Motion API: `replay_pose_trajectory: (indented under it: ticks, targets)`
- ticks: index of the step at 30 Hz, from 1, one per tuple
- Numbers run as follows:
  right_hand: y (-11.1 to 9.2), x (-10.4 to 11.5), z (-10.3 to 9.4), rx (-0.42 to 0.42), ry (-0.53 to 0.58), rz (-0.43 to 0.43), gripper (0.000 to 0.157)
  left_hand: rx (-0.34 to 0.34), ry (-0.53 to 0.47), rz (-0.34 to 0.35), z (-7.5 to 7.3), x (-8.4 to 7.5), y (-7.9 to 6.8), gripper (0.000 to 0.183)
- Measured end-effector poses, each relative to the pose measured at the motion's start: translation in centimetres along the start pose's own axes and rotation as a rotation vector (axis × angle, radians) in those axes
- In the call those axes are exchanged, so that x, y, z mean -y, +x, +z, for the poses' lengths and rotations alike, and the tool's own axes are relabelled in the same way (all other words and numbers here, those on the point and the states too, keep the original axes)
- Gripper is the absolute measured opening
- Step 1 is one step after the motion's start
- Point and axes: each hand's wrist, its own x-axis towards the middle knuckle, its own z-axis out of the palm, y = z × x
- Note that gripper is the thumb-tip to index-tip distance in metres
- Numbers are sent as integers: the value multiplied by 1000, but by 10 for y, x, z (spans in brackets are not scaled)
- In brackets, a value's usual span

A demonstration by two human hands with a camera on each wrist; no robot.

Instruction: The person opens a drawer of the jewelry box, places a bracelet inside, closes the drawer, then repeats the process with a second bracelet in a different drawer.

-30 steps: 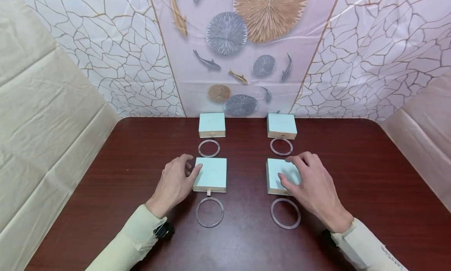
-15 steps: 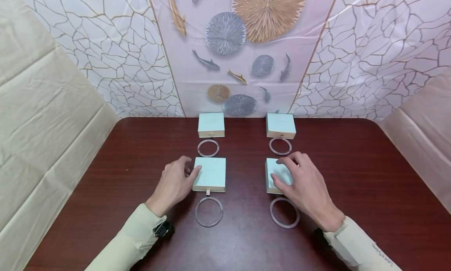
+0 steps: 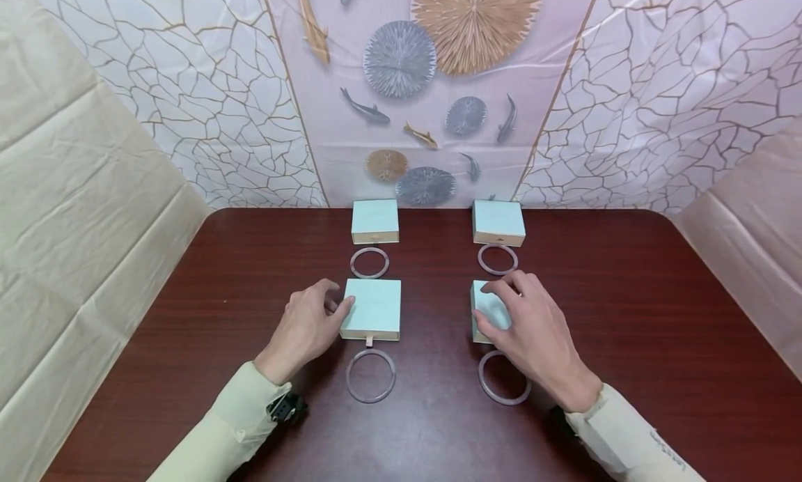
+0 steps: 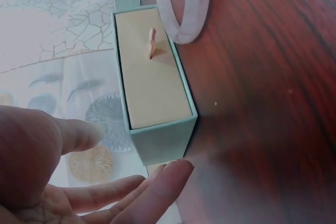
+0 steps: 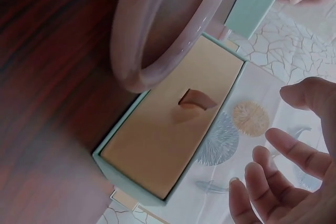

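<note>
Two flat mint-green drawer boxes lie side by side mid-table. My left hand [image 3: 307, 322] is beside the left front box [image 3: 374, 308], its loosely bent fingers at the left side and thumb over the top edge. In the left wrist view that box [image 4: 152, 87] shows a beige drawer front with a small ribbon tab, and thumb and fingers are spread. My right hand [image 3: 532, 329] hovers over the right front box [image 3: 491, 308], thumb and fingers parted, holding nothing. A pale lilac bangle [image 3: 371, 401] lies before the left box; another bangle [image 3: 506, 402] lies before the right one, partly hidden.
Farther back stand a left rear box [image 3: 376, 217] and a right rear box [image 3: 499, 219]. A left rear bangle [image 3: 370, 276] and a right rear bangle [image 3: 498, 273] lie before them. A patterned cloth backdrop [image 3: 213, 99] rises behind the dark wooden table [image 3: 432, 426].
My right hand has moved left, farther over the right front box. My left hand stays by the left front box almost unmoved. Boxes and bangles keep their places.
</note>
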Motion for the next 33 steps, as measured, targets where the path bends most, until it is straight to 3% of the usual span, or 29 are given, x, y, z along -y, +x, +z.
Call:
replay_pose_trajectory:
  ticks: [17, 33]
  targets:
    - [5, 13, 8, 17, 39, -11, 25, 55, 4, 12, -7, 3, -1, 41]
    - [10, 24, 13, 27, 34, -42, 23, 43, 16, 24, -2, 2, -2, 38]
